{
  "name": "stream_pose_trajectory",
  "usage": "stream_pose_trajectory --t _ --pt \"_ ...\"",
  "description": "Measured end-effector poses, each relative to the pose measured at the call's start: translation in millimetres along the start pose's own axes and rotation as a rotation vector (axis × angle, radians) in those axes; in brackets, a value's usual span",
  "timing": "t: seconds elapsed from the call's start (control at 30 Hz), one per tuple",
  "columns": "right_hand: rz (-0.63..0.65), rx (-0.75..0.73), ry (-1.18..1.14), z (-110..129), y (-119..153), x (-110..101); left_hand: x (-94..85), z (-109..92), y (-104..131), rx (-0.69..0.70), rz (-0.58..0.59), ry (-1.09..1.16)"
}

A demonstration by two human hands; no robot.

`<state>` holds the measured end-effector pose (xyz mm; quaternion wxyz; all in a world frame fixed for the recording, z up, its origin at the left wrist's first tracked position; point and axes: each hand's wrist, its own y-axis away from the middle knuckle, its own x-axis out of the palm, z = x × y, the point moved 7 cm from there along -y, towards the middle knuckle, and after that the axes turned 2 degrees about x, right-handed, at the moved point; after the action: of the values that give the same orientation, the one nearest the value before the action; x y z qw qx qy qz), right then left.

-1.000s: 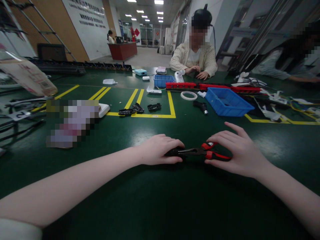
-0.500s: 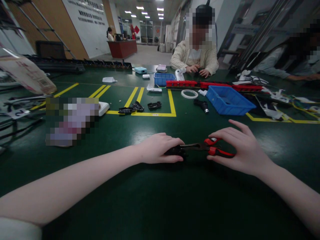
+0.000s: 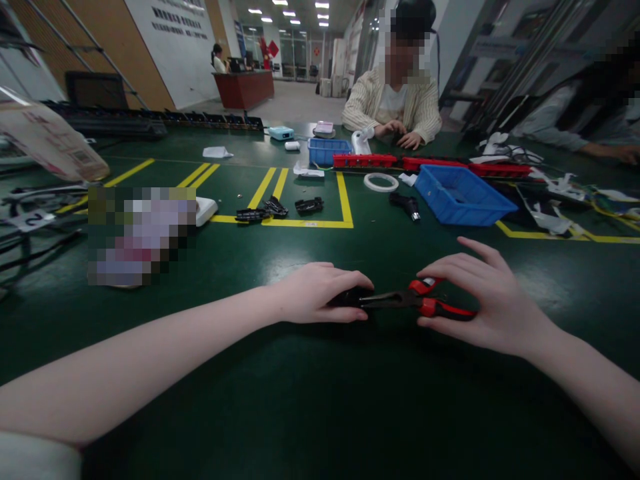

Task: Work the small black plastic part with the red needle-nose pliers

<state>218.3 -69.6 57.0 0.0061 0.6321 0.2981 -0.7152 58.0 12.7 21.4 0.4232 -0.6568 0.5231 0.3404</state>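
Note:
In the lower middle of the head view, my left hand (image 3: 320, 293) is closed around a small black part (image 3: 350, 297), mostly hidden by the fingers. Red-and-black-handled needle-nose pliers (image 3: 426, 300) lie level in my right hand (image 3: 493, 300), with thumb below and fingers above the handles. The handles are spread a little. The jaws point left and their tips reach the black part between my left thumb and forefinger; whether they grip it cannot be made out. Beyond my hands, several black plastic pieces (image 3: 309, 205) rest on the green table near yellow tape.
A blue bin (image 3: 463, 200) stands beyond my right hand, with a black torch-like tool (image 3: 406, 207) and a tape roll (image 3: 381, 182) beside it. Red rails (image 3: 365, 161) run behind. A blurred-out phone-like object (image 3: 150, 233) is at left. Across the table sits a person (image 3: 393, 107).
The pliers and my right hand have shifted slightly right. The jaws look turned a little, and the black part shows less beside my left fingers. The camera view has tilted slightly.

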Motion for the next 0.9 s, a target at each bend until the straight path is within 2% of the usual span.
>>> stream_pose_trajectory --t 0.2,0.5,0.9 --pt "0.028 -0.013 -0.001 1.2 -0.8 4.8 0.2 0.2 -0.9 -0.003 0.004 -0.022" --pt "0.009 0.01 0.037 -3.4 -0.9 0.4 0.7 -0.9 -0.1 0.037 -0.04 -0.015" --pt "0.035 -0.016 -0.001 -0.8 -1.3 6.1 1.2 -0.1 -0.6 0.016 -0.003 -0.04"
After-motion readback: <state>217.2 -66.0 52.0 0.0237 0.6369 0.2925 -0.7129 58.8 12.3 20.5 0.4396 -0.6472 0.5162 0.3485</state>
